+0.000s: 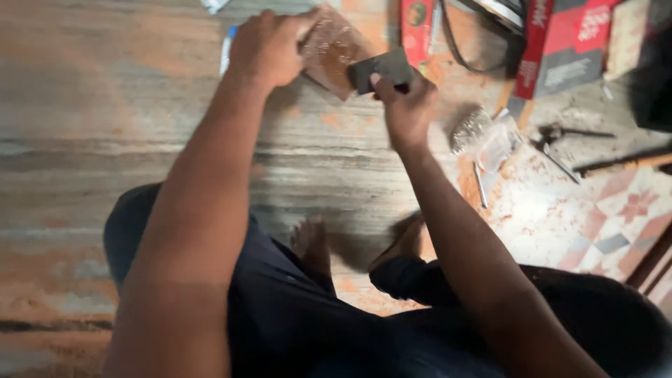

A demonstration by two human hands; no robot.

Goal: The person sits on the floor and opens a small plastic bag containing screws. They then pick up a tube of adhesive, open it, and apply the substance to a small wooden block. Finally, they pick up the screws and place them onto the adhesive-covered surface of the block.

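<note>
Brown tile point(329, 52) gripped in the left hand point(266, 49); right hand point(404, 105) clenches a dark scraper point(381, 68), seemingly mid-scrape; next stroke needs steady pressure.

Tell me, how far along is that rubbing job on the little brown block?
Done: reddish dust already lies on the floor, so some rubbing has happened. In hand: the left hand steadies the brown block while the right hand presses a dark pad on it. What is left cannot be told; the block's face is blurred.
</note>
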